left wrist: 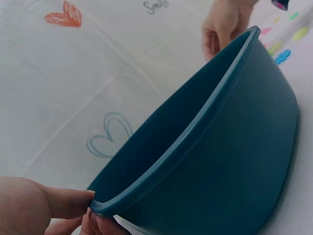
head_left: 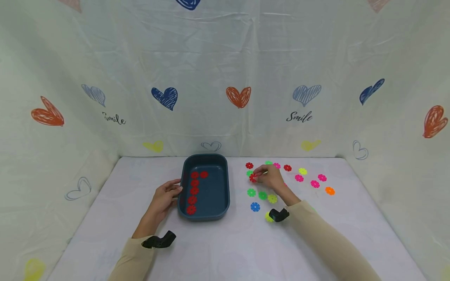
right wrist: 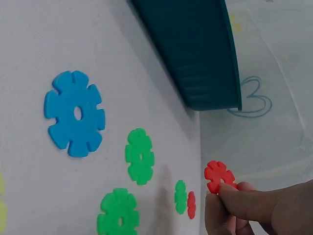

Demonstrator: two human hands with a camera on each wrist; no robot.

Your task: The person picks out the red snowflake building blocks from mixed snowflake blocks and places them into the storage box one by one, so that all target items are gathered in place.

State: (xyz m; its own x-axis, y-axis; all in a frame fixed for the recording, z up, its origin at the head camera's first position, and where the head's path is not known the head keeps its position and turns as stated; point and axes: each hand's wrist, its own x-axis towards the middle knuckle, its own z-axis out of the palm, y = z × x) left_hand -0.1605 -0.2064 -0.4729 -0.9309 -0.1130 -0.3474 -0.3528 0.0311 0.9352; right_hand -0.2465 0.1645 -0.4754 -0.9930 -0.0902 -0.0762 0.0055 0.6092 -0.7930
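Note:
My left hand (head_left: pixel 163 198) pinches the left rim of a dark teal plastic tub (head_left: pixel 214 195); in the left wrist view the thumb (left wrist: pixel 73 201) lies over the rim with fingers beneath. Inside the tub, several red notched discs (head_left: pixel 194 191) lie along its left side, in a column with one more beside the top. To the right of the tub, my right hand (head_left: pixel 270 177) pinches a red notched disc (right wrist: pixel 218 175) between thumb and fingers, held above the table. Close by on the table lie a green disc (right wrist: pixel 180 197) and another red disc (right wrist: pixel 191 205).
Scattered right of the tub are a blue disc (head_left: pixel 255 207), green discs (head_left: pixel 263 195), yellow discs (head_left: pixel 303 171), pink discs (head_left: pixel 315 184) and an orange disc (head_left: pixel 329 191). A white cloth (head_left: pixel 207 125) printed with hearts hangs behind the white table (head_left: pixel 218 249).

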